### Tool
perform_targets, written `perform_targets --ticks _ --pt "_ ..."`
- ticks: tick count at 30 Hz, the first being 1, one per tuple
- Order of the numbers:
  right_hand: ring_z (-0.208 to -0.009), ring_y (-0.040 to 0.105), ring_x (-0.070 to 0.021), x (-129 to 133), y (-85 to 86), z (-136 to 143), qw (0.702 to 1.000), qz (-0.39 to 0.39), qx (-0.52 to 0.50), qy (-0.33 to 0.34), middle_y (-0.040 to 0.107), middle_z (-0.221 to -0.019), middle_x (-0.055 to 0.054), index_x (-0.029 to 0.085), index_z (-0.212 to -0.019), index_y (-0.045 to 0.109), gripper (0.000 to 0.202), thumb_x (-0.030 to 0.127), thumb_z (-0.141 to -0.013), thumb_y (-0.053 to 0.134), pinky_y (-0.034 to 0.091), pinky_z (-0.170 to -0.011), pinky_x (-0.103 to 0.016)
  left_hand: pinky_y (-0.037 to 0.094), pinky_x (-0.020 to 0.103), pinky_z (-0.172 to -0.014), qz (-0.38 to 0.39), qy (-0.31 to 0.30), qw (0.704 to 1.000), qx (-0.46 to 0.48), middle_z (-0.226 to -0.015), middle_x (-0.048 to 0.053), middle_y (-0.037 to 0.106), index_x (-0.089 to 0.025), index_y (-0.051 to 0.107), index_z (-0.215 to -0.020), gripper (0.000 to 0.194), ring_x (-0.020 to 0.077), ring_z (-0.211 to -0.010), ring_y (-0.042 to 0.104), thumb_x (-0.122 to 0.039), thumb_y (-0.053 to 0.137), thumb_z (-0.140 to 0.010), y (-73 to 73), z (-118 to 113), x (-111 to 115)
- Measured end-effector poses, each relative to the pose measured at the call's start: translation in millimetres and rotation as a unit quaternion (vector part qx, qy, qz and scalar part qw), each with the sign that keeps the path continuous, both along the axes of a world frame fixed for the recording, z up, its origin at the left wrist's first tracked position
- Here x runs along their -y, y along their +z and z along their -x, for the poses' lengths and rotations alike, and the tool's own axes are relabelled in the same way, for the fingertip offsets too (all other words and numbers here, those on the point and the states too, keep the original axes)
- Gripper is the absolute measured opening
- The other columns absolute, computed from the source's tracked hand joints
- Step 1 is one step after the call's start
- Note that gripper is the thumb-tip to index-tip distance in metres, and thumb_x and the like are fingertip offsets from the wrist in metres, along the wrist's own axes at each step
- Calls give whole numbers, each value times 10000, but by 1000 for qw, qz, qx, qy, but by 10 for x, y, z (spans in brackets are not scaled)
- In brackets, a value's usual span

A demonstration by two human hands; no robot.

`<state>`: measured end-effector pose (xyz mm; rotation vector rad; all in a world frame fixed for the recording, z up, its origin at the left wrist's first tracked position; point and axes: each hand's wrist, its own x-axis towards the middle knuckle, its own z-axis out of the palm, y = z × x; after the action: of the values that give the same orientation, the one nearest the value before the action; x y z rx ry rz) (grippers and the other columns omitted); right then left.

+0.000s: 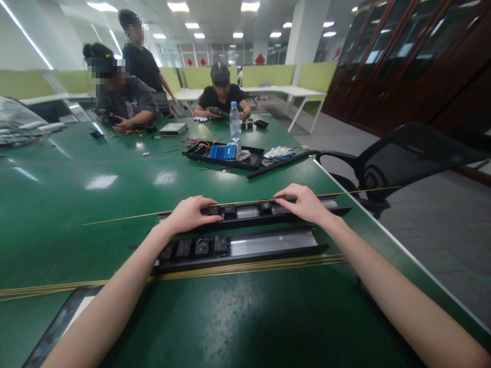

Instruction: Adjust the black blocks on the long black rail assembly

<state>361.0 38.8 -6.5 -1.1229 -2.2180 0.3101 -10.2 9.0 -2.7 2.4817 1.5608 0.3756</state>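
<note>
My left hand reaches over the left part of the far black channel, thumb on its near side and fingers on its far side. A small black block sits between them. My right hand pinches a long thin brass-coloured rod, thumb against index finger. This rod lies along the channel's far edge and sticks out past both ends. Two more black blocks, one being the block near my right fingertips, stand inside. A nearer black channel holds several black blocks at its left.
More thin rods lie along the nearer channel. Beyond are a black tray with blue parts, a water bottle, gloves and a black strip. Three people are across the green table. A chair stands right.
</note>
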Motion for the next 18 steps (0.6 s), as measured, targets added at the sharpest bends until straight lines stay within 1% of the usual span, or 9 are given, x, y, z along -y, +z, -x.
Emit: perform_targets --ticks 2,5,11,18 --pt "-910 684 -245 5 -27 43 999 -30 -8 13 786 -956 -57 242 -957 795 187 308 -911 626 533 -835 -390 503 344 -869 -1 1 1000 -2 -1120 68 751 -237 730 -1164 619 285 -1024 682 -725 574 -817 2 -2 0" --pt "-876 677 -243 13 -64 97 999 -39 -16 31 785 -917 -59 235 -945 795 176 280 -914 628 531 -819 -400 505 352 -872 -5 1 1000 -1 -1119 63 752 -234 733 -1164 620 288 -1028 682 -724 574 -818 7 -3 5" --pt "-876 678 -235 7 -81 96 999 -15 -31 28 781 -923 -56 240 -957 799 173 271 -915 634 534 -807 -384 503 352 -865 -6 0 1000 1 -1115 59 754 -242 734 -1166 610 285 -1011 686 -720 575 -821 2 -1 6" --pt "-874 683 -231 -2 -90 73 999 8 -46 21 776 -913 -55 243 -956 804 177 299 -911 642 537 -800 -369 502 350 -872 1 1 1000 7 -1119 62 752 -233 736 -1165 617 287 -1022 681 -720 586 -817 0 -1 -3"
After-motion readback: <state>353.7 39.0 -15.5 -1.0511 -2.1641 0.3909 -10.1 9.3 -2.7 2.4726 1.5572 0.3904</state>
